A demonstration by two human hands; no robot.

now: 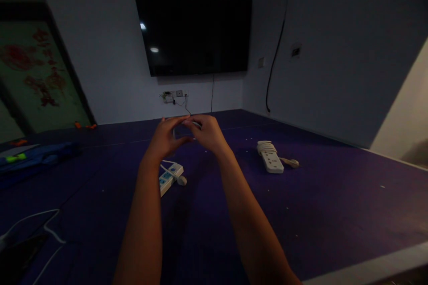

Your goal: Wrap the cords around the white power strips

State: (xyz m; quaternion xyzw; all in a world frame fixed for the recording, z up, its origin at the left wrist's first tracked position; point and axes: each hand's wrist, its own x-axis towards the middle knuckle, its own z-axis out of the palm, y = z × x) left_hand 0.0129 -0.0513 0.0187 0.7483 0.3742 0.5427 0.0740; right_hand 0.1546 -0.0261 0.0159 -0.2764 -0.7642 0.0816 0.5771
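Both my arms reach forward over a dark purple floor mat (pixel 334 205). My left hand (pixel 165 138) and my right hand (pixel 207 132) meet in mid-air, fingers curled and pinched together around a thin white cable (pixel 166 170) that runs down from them. The cable leads to a white power strip with blue sockets (pixel 170 178) lying on the mat just below my left wrist, with a white plug beside it. The part of the cable inside the fingers is mostly hidden.
A second white power strip (pixel 270 156) with its cord wound around it lies to the right. A dark wall-mounted screen (pixel 197 35) hangs ahead above wall sockets (pixel 174 95). A loose white cable (pixel 40 222) lies at the lower left, blue items (pixel 36 156) at the left.
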